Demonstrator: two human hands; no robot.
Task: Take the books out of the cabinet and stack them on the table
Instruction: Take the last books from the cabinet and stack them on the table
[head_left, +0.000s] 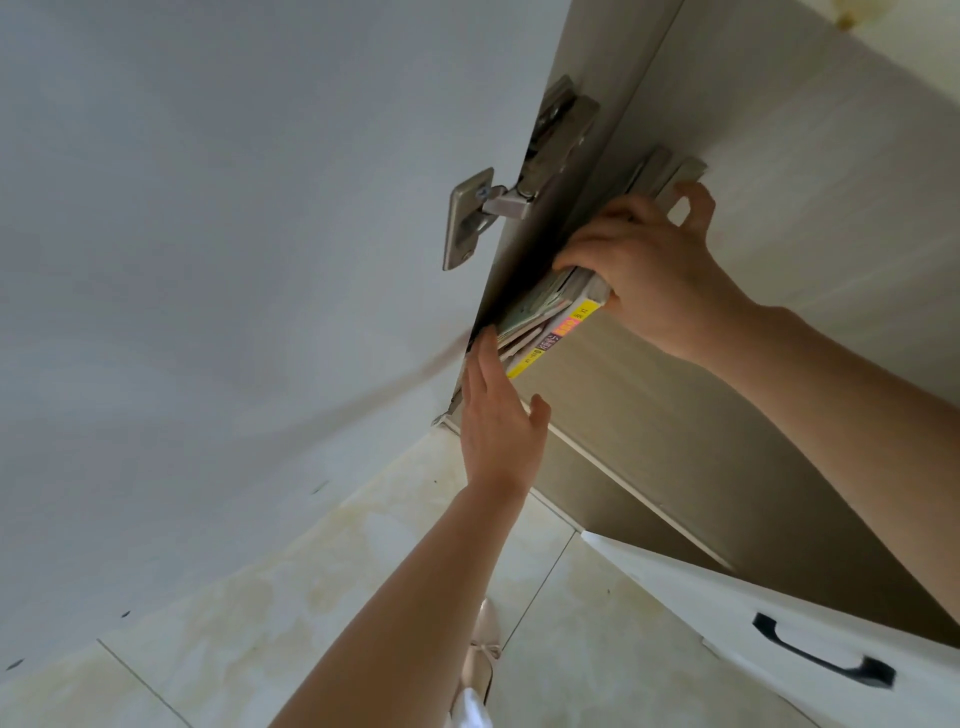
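**Desk:** What does your right hand (649, 270) have hold of inside the pale wood-grain cabinet (810, 171)?

**Caption writer:** Your right hand's grip is clamped over the top edge of a bundle of upright paperback books (556, 317), fingers curled over the far side and thumb hooked round the inner end. The grip is closed about as wide as the bundle is thick. The books stand pressed against the cabinet's left side panel, on its wood-grain shelf (639, 410).

**Desk:** And your left hand (498, 421)?

**Caption writer:** Your left hand is flat and open, fingers straight and together, thumb spread out to the side. Its fingertips reach the outer end of the bundle at the shelf's front edge. Whether the palm presses the books or only lies beside them cannot be told. It grips nothing.

**Desk:** Which way do the books run?

**Caption writer:** Their long axis runs from the cabinet's front opening back into its depth, parallel to the side panel. The nearest one shows a white spine with yellow and pink bands (553, 338), facing the cabinet's open interior. Greenish covers and loose page edges show beside it, against the panel.

**Desk:** Anything else in frame?

**Caption writer:** A steel cabinet hinge (493, 208) joins the panel to the open white door (208, 260) at left. Below lie cream floor tiles (260, 623), and a white drawer front with a black bar handle (826, 654) at lower right.
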